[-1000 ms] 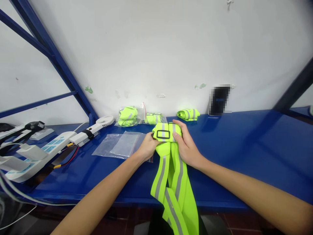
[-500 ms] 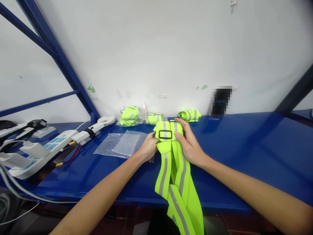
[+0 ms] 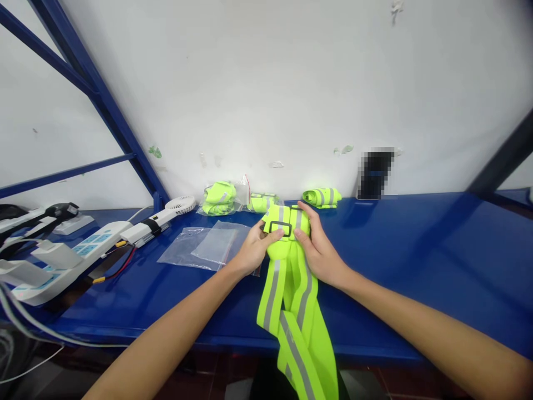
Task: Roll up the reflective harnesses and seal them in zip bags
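A fluorescent yellow-green reflective strap (image 3: 306, 294) with grey stripes is partly folded into a bundle between my hands, its long loops hanging past the table's front edge. My left hand (image 3: 253, 249) grips the bundle's left side, thumb lying on the front by a black buckle (image 3: 280, 228). On the right side, my right hand (image 3: 320, 247) is closed round it, thumb in front and index finger over the top. The fingers behind the bundle are hidden.
Against the wall lie a rolled strap (image 3: 322, 196) and bagged straps (image 3: 219, 198). Flat plastic bags (image 3: 204, 247) are left of my hands. A handheld fan (image 3: 181, 204), a power strip (image 3: 94, 244) and cables occupy the left. A dark pixelated object (image 3: 376, 173) leans on the wall.
My left thumb has come round onto the front of the bundle, beside the buckle. The hanging loops have swung slightly left. Both hands keep hold of the strap.
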{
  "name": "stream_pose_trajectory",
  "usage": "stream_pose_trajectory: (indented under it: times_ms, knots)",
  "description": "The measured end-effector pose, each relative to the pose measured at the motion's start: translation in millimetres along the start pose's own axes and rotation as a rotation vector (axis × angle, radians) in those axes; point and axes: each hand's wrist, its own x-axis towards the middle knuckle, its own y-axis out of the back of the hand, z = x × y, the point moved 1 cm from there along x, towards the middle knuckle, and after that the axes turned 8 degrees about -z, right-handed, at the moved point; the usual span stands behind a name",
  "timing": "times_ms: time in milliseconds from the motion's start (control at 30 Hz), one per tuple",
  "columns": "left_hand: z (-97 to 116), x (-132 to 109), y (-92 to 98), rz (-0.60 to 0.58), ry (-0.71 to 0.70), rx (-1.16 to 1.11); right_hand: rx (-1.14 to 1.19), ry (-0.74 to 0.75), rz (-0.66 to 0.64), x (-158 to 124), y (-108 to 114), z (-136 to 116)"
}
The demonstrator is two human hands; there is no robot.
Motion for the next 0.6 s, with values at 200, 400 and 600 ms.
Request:
stream_pose_trajectory:
  times_ms: [200,400,600]
  knots:
    - [9,4,4.6,0.117,-0.139,-0.08,0.512,-0.31,-0.045,5,2,-3]
    - [10,3,0.6,0.114,-0.144,-0.089,0.605,-0.439,-0.025,11,5,3]
    - [1,1,4.1,0.036,-0.148,-0.008,0.614,-0.399,-0.061,10,3,-1]
